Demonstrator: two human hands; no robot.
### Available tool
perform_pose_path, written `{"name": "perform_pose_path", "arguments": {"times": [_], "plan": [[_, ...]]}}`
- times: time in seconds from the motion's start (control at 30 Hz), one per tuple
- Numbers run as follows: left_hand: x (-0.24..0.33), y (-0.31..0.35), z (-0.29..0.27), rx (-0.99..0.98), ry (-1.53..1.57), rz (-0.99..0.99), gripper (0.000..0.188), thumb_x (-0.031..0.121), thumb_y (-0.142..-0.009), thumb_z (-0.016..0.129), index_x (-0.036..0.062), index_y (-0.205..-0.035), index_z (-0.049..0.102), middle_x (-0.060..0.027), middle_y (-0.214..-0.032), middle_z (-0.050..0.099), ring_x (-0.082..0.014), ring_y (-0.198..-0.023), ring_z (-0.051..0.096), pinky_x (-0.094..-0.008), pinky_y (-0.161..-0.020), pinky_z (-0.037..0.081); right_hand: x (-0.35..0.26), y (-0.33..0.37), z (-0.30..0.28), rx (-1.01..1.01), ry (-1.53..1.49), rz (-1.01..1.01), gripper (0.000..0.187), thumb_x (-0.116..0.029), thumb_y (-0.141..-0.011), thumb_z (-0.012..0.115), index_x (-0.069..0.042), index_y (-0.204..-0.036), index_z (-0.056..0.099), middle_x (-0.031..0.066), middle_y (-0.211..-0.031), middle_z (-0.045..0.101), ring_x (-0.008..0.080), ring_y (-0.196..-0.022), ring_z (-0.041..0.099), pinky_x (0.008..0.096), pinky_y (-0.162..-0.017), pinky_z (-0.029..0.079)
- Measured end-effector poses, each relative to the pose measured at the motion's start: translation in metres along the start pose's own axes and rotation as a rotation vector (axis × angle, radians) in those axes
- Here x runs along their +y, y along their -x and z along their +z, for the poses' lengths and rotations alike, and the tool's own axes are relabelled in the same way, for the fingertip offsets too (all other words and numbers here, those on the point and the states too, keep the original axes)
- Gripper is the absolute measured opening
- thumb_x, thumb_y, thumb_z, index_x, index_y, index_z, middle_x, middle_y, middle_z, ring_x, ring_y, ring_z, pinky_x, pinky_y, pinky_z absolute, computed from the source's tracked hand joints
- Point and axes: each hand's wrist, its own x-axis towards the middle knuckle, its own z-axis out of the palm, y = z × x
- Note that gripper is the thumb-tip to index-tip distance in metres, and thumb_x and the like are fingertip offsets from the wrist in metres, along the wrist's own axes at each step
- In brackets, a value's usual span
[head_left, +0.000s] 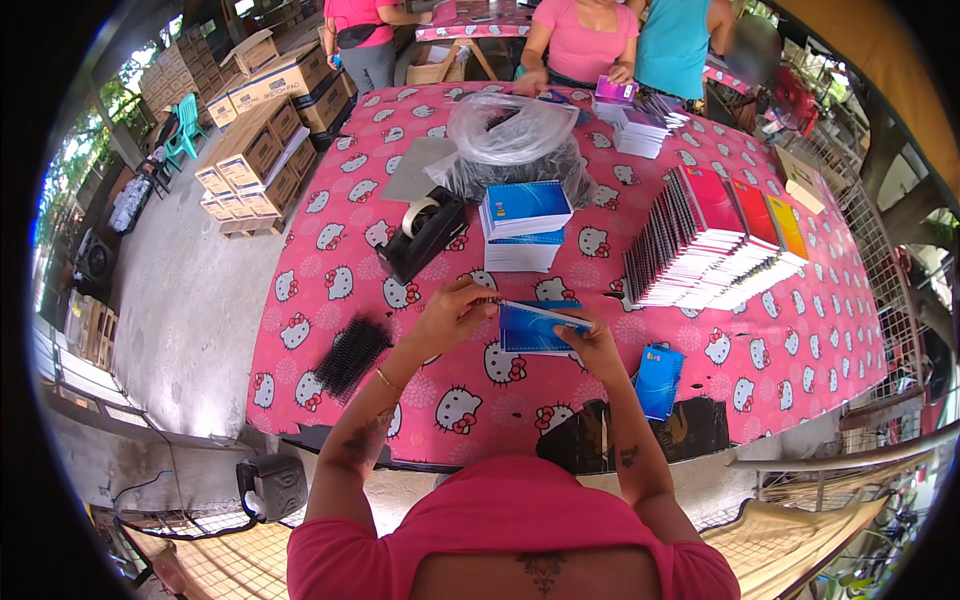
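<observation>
Both hands are on one blue notebook (540, 328), held just above the table (800, 330) near its front edge, roughly mid-way along. Left hand (455, 312) has thumb + fingers pinched together on the thin top edge at the left end, right hand (592, 340) cups the right side w/ fingers closed round it from below. Looks like the left is steadying the spine edge while the right props the book level, tho it's too small to tell if there's a coil in there yet.

Stuff around it seems laid out by reach:
- black plastic binding combs (351, 355) piled at the front left corner, right by the left hand
- black tape dispenser (422, 233) a bit further back on the left
- stack of blue-covered notebooks (525, 226) straight behind the held one, prob the supply pile
- clear plastic bag (510, 145) of dark bits behind that stack
- long fanned row of pink, red & yellow notebooks (715, 235) toward the right edge, leaning so the covers show
- small blue booklet (658, 380) hanging at the front edge, near the right hand

Far edge: other ppl in pink and teal tops working their own piles (640, 125). Cardboard boxes (255, 150) stacked on the floor off the left edge.
</observation>
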Motion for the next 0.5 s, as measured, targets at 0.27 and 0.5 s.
{"name": "perform_pose_path", "arguments": {"times": [0.27, 0.5], "plan": [[-0.006, 0.007, 0.0, -0.021, 0.046, -0.218, 0.023, 0.022, -0.099, 0.06, 0.0, -0.101, 0.067, -0.0046, -0.066, 0.055, -0.0154, -0.062, 0.056, -0.0311, -0.058, 0.045, -0.006, -0.002, 0.001, -0.003, 0.069, 0.019, 0.026, -0.009, -0.093, 0.068, -0.004, -0.118, 0.068, -0.0005, -0.095, 0.067, 0.0052, -0.087, 0.056, 0.0224, -0.076, 0.046], [-0.006, 0.015, 0.003, -0.233, 1.067, -0.767, 0.039, 0.04, -0.101, 0.057, 0.0017, -0.099, 0.065, 0.0058, -0.059, 0.039, -0.0072, -0.051, 0.036, -0.0236, -0.047, 0.03, 0.004, 0.007, -0.003, 0.034, 0.075, 0.117, 0.025, -0.011, -0.092, 0.069, -0.004, -0.116, 0.069, -0.0009, -0.092, 0.064, 0.0065, -0.086, 0.056, 0.0226, -0.076, 0.044]]}}
